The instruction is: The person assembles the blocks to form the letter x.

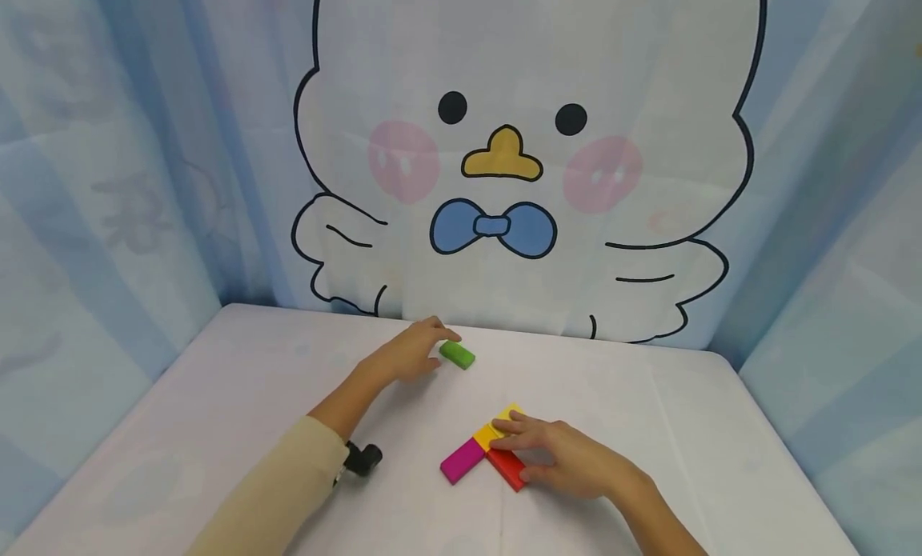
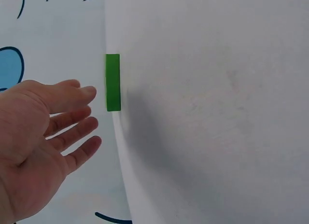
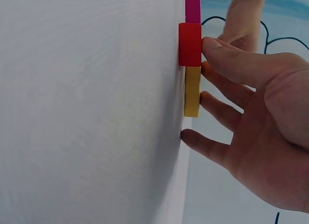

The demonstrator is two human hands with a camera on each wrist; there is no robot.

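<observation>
A green block [image 1: 457, 354] lies at the far side of the white table, separate from the others. My left hand [image 1: 409, 351] hovers just beside it with loosely bent fingers, and the left wrist view shows a gap between the fingertips and the green block [image 2: 113, 82]. Nearer to me, a magenta block [image 1: 462, 461], an orange-yellow block [image 1: 486, 437], a yellow block [image 1: 507, 416] and a red block [image 1: 507, 470] lie against each other in a branching shape. My right hand [image 1: 569, 460] rests over these: thumb at the red block [image 3: 190, 44], fingertips at the yellow block [image 3: 192, 91].
The white table [image 1: 634, 412] meets a curtain [image 1: 497, 292] with a cartoon bird at its back edge. More pale blue curtain hangs on both sides. A black device [image 1: 362, 458] sticks out from the left wrist below the beige sleeve [image 1: 288, 484].
</observation>
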